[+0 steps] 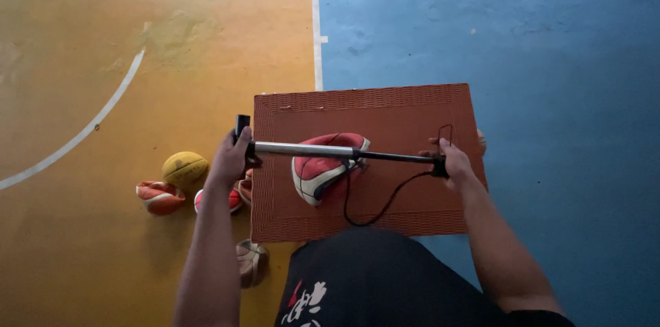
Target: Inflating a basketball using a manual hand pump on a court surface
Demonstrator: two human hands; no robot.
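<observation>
I hold a hand air pump [302,150] level across a reddish-brown ribbed tabletop [412,110]. My left hand [232,157] grips the base end of its silver barrel, by the black foot. My right hand [452,160] is closed on the black handle, with the thin rod pulled out of the barrel. A black hose [375,213] loops down from the pump's middle and back up toward my right hand. Under the barrel lies a deflated red and white ball [322,169], folded in on itself.
On the yellow floor to the left lie several deflated balls: a yellow one [184,167], an orange and white one [159,197], and a brown one [251,262] near my leg. The floor is blue [550,59] to the right of a white line [317,31].
</observation>
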